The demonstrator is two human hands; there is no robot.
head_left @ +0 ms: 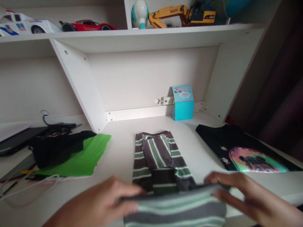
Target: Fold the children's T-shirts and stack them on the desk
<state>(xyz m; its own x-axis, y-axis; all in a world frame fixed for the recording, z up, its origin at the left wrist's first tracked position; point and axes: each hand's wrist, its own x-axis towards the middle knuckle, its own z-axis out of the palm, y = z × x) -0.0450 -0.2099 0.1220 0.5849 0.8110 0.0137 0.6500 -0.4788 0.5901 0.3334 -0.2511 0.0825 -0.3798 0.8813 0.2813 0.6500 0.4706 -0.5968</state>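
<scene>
A striped shirt (163, 154) in green, dark grey-brown and white lies on the white desk, its sides and a sleeve folded inward. Its near end is lifted off the desk near the front edge and looks blurred. My left hand (106, 201) pinches the left corner of that raised end between thumb and fingers. At the right corner, my right hand (239, 192) grips the cloth the same way. The raised part hides the shirt's lower portion.
A black T-shirt (217, 138) with a colourful print lies right. Left are a green cloth (90, 157), a black cloth (56, 148) and a white cable (47, 189). A blue desk calendar (184, 108) stands behind, near a power socket (167, 101). Toys line the shelf (151, 33) above.
</scene>
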